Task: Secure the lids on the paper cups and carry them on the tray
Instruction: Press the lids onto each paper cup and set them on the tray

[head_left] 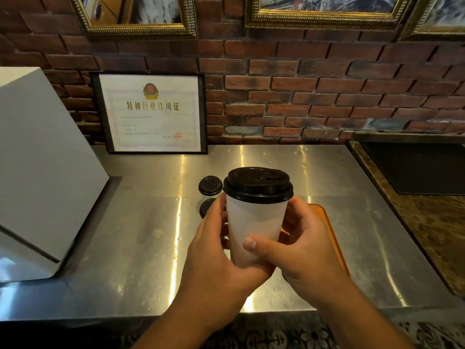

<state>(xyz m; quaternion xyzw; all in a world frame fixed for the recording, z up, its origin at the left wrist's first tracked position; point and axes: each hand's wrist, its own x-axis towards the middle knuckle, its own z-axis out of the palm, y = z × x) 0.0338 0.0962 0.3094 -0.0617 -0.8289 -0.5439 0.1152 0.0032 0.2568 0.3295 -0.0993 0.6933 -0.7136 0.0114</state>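
both hands (221,250) (302,248) wrap lidded cup (254,222) | lifted over counter (141,235) front edge, prob to tray (329,238) | 2 cups (210,186) wait

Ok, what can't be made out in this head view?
Head view:
- tray: mostly behind the held cup and right hand; its contents unseen.
- lower dark lid: partly behind the left hand; a cup beneath cannot be told.
- held cup's contents: covered by its lid.
- certificate: small print too small.
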